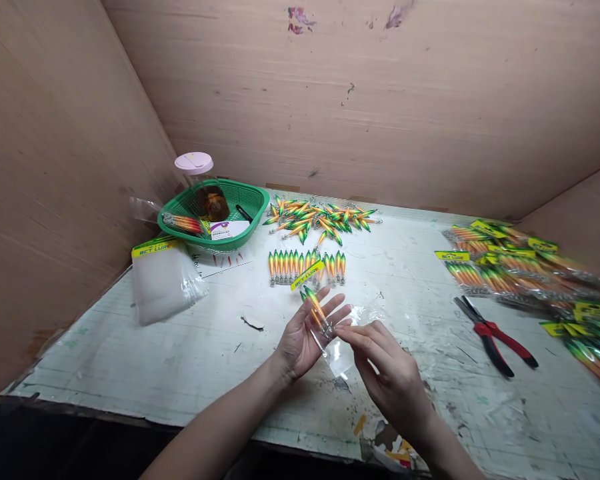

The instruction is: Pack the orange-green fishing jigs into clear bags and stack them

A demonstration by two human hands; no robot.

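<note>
Right hand [390, 363] is nearest the camera, fingertips pinching the hook end of a bagged lure pack [315, 307] that's lying across the left hand [300, 350], palm up, fingers loosely spread. Past that on the surface [130, 360] there's a neat row of lures [285, 263], messy pile [330, 227] behind. Green basket [258, 217] off left, red-handled pliers [483, 329] and more packed lures [520, 263] over right.

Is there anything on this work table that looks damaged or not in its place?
Yes. The table looks damaged near its front edge: below the right hand, the pale surface is broken by dark and orange patches. Also, a thin dark scrap lies loose beyond the left hand, apart from the neat row of lures.
</note>
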